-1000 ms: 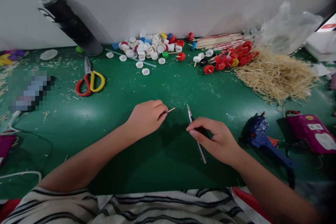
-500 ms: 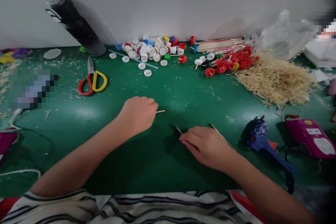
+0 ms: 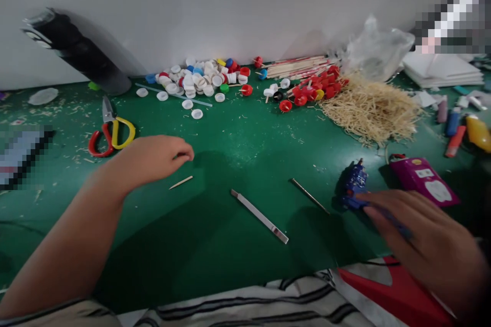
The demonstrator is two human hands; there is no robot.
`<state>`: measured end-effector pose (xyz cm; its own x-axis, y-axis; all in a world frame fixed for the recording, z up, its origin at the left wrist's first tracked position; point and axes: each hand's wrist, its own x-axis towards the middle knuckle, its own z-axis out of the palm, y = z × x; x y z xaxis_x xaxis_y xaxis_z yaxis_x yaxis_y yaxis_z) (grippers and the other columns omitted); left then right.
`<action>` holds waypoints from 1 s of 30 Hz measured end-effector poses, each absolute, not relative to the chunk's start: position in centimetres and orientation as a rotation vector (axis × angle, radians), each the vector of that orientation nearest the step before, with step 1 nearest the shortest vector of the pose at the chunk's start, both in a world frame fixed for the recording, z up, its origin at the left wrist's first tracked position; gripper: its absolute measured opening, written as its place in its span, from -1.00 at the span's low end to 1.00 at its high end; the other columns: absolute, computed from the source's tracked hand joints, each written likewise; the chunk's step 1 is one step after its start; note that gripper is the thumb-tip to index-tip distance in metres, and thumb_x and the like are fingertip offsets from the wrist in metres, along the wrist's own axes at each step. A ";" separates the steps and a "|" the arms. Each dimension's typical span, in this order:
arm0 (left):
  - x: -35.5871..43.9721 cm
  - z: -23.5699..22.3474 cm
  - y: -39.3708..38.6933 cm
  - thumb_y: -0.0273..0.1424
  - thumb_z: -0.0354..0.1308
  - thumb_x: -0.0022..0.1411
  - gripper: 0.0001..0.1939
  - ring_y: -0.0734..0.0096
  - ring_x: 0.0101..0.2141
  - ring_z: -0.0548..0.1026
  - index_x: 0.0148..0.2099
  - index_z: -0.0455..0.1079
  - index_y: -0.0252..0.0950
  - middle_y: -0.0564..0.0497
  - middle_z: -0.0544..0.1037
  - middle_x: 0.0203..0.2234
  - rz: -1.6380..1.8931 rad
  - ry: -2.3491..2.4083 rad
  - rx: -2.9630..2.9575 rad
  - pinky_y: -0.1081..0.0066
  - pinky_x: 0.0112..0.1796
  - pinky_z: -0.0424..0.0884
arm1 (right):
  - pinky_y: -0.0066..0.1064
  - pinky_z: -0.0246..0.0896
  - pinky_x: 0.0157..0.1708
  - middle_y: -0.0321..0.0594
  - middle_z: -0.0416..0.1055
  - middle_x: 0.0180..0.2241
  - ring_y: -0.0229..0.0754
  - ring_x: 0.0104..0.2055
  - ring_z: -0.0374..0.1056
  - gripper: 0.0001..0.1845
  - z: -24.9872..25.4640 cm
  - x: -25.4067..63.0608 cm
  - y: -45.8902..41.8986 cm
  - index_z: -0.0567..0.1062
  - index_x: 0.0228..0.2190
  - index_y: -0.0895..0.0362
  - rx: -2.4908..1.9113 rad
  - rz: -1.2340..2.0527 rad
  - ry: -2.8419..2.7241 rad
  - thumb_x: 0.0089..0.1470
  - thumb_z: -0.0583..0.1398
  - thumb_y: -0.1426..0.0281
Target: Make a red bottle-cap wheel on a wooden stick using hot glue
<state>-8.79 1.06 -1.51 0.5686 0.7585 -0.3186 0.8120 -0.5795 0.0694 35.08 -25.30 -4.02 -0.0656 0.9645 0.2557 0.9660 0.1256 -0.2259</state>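
My left hand (image 3: 161,159) hovers over the table with loosely curled fingers, a gap showing by the thumb and nothing visible in it. Just below it a short pointed wooden stick (image 3: 181,182) lies on the green tabletop. My right hand (image 3: 422,230), somewhat blurred, has its fingers and thumb about the handle of a blue glue gun (image 3: 356,181) lying at the right. In the middle of the table lie flat metal tweezers (image 3: 261,217). A thin metal rod (image 3: 310,195) rests between the tweezers and the glue gun.
Scissors (image 3: 123,133) with red and yellow handles lie by my left wrist. Bottle caps (image 3: 199,82), red cap pieces on sticks (image 3: 314,87) and a heap of straw-like shreds (image 3: 372,107) line the back. A black bottle (image 3: 84,51) leans at left; a purple box (image 3: 424,181) is right.
My left hand has let go of the wooden stick and drawn back left. My right hand has put down the tweezers and moved right to the glue gun. The view has turned right.
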 end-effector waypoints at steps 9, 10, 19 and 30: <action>1.2 -0.8 9.3 -0.22 0.07 0.33 -0.60 0.11 -0.14 0.57 0.04 0.62 -0.25 -0.14 0.67 -0.04 0.006 1.494 2.660 0.21 -0.15 0.44 | 0.25 0.39 -0.04 0.21 0.54 0.02 0.44 0.00 0.49 -0.37 -7.4 37.7 -28.4 0.38 0.26 0.18 -2.370 -0.220 -2.068 0.35 0.06 0.06; 2.0 -1.2 10.4 -0.23 0.10 0.32 -0.60 0.10 -0.12 0.56 0.06 0.61 -0.26 -0.16 0.66 -0.03 0.040 1.517 2.652 0.19 -0.13 0.43 | 0.25 0.40 -0.08 0.19 0.55 0.01 0.45 -0.02 0.50 -0.35 -7.6 37.8 -28.3 0.40 0.26 0.17 -2.382 -0.192 -2.073 0.34 0.07 0.04; 7.3 -1.7 19.2 -0.28 0.02 0.46 -0.52 0.39 0.02 0.16 0.29 0.39 -0.43 -0.08 0.39 0.23 0.237 1.714 2.562 0.20 0.17 0.21 | 0.10 0.42 -0.16 -0.02 0.64 -0.13 0.26 -0.13 0.57 -0.46 -7.6 39.3 -27.5 0.52 0.18 0.03 -2.450 -0.035 -2.085 0.32 0.13 0.04; 11.2 -4.1 26.5 -0.29 0.15 0.42 -0.56 0.41 -0.14 0.00 0.28 0.39 -0.28 0.10 0.35 0.15 0.033 1.801 2.541 0.20 0.19 -0.02 | 0.14 0.40 -0.10 -0.01 0.59 -0.24 0.32 -0.16 0.54 -0.63 -6.8 36.7 -26.3 0.45 0.01 0.05 -2.422 -0.172 -2.037 0.20 0.18 0.22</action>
